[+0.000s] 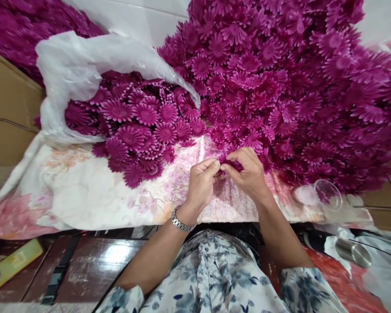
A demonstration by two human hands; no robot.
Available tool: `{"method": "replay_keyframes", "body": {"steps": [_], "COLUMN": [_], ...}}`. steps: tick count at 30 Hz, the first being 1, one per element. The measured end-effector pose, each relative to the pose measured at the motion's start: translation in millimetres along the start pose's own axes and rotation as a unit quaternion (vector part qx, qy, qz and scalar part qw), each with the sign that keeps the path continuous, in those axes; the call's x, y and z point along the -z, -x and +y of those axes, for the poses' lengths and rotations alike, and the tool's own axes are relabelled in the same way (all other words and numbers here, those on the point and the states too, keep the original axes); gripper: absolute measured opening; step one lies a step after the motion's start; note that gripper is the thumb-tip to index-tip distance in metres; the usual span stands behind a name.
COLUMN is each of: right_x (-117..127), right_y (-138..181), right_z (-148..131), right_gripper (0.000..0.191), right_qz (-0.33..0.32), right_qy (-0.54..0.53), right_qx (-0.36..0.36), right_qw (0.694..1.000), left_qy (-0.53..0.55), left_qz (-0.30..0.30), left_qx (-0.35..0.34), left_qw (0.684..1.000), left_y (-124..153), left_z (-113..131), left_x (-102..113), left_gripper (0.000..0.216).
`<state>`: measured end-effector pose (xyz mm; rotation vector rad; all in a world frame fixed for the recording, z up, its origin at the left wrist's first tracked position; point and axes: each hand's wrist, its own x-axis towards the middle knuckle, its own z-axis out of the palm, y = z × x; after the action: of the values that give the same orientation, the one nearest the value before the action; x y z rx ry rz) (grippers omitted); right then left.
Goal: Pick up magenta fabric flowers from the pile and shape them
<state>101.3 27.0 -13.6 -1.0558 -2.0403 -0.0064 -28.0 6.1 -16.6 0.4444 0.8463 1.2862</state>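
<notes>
My left hand (202, 181) and my right hand (247, 171) meet over a flowered cloth (84, 191), fingertips pinched together on a small magenta fabric flower (230, 164). A metal watch sits on my left wrist. Right behind my hands rises a big heap of the same magenta flowers (280, 82). To the left, a white plastic bag (78, 69) lies open, with more flowers (140, 126) spilling out of it onto the cloth.
A clear plastic cup (327, 194) lies on its side at the right edge of the cloth. A steel cylinder (353, 253) rests on white plastic at lower right. A yellow object (11, 265) lies at lower left, beside brown cardboard (6, 108).
</notes>
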Motion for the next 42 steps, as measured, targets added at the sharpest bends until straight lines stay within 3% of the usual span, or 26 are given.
{"method": "replay_keyframes", "body": {"steps": [3, 6, 9, 12, 15, 19, 22, 30, 42], "right_x": [1.0, 3.1, 10.1, 20.2, 22.4, 8.8, 0.1, -0.3, -4.9], "right_y": [-0.2, 0.1, 0.7, 1.1, 1.7, 2.3, 1.6, 0.6, 3.1], "right_z": [-1.5, -0.4, 10.1, 24.7, 27.5, 10.4, -1.0, -4.4, -6.6], "right_gripper": [0.011, 0.011, 0.009, 0.016, 0.035, 0.020, 0.011, 0.003, 0.012], "right_qz": [-0.001, 0.021, 0.137, 0.224, 0.206, 0.073, -0.014, -0.002, 0.033], "right_qy": [-0.059, -0.051, 0.052, 0.190, 0.220, 0.101, 0.030, -0.017, 0.033], "right_qx": [-0.049, -0.061, -0.064, -0.101, -0.103, 0.001, 0.016, -0.047, -0.001], "right_qw": [0.997, 0.997, 0.987, 0.950, 0.948, 0.992, 0.999, 0.999, 0.999], "left_qy": [-0.004, -0.003, 0.002, -0.001, -0.005, 0.007, 0.007, 0.006, 0.000], "left_qz": [-0.006, -0.009, 0.004, 0.019, 0.021, 0.023, 0.014, 0.026, 0.037], "left_qx": [-0.013, -0.019, -0.024, -0.012, 0.004, 0.007, 0.011, -0.014, -0.028], "left_qw": [1.000, 1.000, 1.000, 1.000, 1.000, 1.000, 1.000, 1.000, 0.999], "left_y": [0.6, 1.2, 1.6, 1.1, -0.2, -1.6, -1.8, -1.1, -3.3], "left_z": [-0.8, 0.3, 1.8, 2.5, 2.2, 1.2, 0.3, -1.2, -3.6], "left_x": [0.8, 0.1, -1.3, -2.0, -1.6, -0.4, 0.9, 0.8, 0.2], "left_gripper": [0.021, 0.021, 0.022, 0.024, 0.026, 0.026, 0.021, 0.018, 0.017]}}
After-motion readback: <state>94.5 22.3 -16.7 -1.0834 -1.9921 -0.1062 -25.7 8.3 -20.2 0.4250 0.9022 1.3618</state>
